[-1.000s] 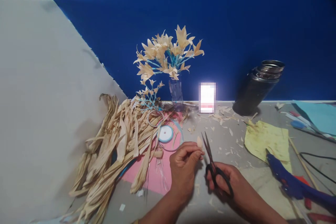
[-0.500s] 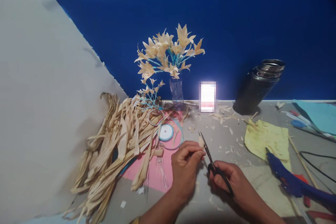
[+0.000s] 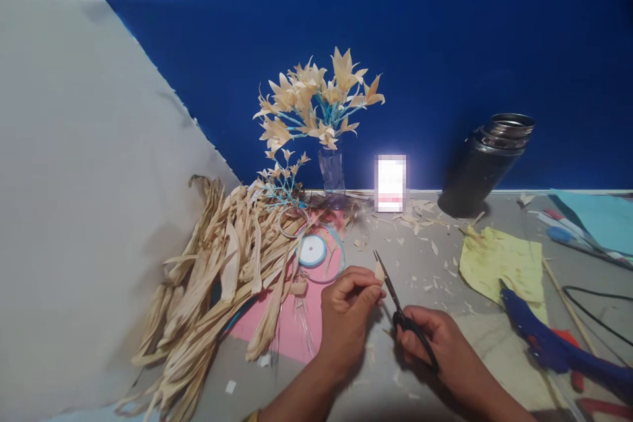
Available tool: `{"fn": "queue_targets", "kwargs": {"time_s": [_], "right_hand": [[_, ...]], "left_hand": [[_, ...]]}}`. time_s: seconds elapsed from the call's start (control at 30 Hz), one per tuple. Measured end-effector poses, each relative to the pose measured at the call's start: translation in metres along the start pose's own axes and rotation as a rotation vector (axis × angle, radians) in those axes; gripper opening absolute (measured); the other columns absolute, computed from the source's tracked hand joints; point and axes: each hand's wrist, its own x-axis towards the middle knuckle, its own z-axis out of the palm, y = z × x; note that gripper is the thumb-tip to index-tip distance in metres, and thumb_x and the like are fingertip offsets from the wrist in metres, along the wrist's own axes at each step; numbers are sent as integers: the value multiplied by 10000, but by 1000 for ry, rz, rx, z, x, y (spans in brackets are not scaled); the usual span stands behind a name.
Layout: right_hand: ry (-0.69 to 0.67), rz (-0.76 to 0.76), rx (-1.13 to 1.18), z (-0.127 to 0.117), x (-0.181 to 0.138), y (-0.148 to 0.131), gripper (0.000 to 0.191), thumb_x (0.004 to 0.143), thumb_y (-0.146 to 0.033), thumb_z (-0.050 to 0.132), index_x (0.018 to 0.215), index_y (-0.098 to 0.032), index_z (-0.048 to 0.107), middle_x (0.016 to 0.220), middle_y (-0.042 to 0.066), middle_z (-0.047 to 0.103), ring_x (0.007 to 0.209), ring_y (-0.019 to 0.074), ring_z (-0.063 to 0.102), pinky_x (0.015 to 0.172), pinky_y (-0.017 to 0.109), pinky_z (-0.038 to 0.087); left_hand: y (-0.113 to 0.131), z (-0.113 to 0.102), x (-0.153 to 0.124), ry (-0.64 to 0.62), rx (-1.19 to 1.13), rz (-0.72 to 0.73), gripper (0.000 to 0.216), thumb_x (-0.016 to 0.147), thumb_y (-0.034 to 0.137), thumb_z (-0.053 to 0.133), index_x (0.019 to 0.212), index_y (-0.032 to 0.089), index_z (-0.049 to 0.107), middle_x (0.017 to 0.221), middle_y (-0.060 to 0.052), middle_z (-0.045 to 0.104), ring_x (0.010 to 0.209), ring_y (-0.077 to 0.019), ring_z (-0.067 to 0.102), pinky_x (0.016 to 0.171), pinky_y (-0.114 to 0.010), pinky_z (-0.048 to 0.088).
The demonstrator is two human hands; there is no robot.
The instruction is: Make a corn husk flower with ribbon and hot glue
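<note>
Between the thumb and fingertips of my left hand is a small piece of dried husk, its pale tip pointing up. My right hand grips black-handled scissors, with the fingers in the loops. The narrow blades slant up and left, right beside the husk piece, and look nearly closed. Whether they touch it, I cannot tell. To the left of my left hand lie a roll of light-blue tape and a pink sheet. A heap of dried husks covers part of that sheet.
Husk flowers stand in a clear vase by the blue wall. A dark flask and a bright blurred screen are also at the back. At right lie a blue glue gun and a yellow sheet. Husk scraps litter the table.
My left hand and the husk piece have shifted very slightly left. The scissors stay beside the piece, with their blades a little closer together.
</note>
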Motion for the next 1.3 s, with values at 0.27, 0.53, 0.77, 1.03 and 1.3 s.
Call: {"fn": "queue_targets", "kwargs": {"time_s": [0.27, 0.53, 0.77, 1.03, 1.3], "right_hand": [[39, 62, -20, 1, 2, -2, 536, 774, -724, 580, 610, -216, 527, 546, 0, 537, 514, 128, 395, 510, 268, 297], [418, -25, -696, -12, 10, 5, 239, 767, -445, 700, 751, -232, 593, 721, 38, 666, 684, 230, 583, 649, 318, 368], [413, -88, -916, -21, 14, 18, 154, 797, -275, 703, 861, -228, 570, 968, 68, 661, 696, 196, 605, 628, 287, 339], [219, -56, -773, -40, 12, 1, 108, 770, -166, 649, 755, -226, 559, 722, -5, 645, 670, 180, 597, 604, 273, 358], [580, -764, -974, -15, -1, -15, 299, 982, -158, 500, 1122, -250, 747, 1062, 83, 737, 880, 197, 681, 725, 286, 481]], "left_hand": [[-2, -2, 2, 9, -35, -48, 74, 737, 227, 780, 699, 167, 759, 793, -36, 669, 638, -132, 610, 606, -250, 507], [-7, -2, 7, -8, -301, -243, 229, 687, 315, 891, 730, 159, 728, 701, -12, 682, 600, -101, 593, 613, -217, 461], [-2, 2, 6, -21, -345, -295, 329, 606, 362, 955, 717, 156, 723, 672, -1, 675, 590, -96, 586, 599, -212, 437], [-5, 2, 5, -57, -316, -303, 302, 624, 349, 941, 730, 158, 732, 679, -7, 687, 595, -103, 582, 614, -229, 440], [-11, 5, -2, -184, -219, -357, 247, 683, 313, 900, 765, 133, 752, 657, -29, 697, 586, -110, 583, 614, -236, 457]]}}
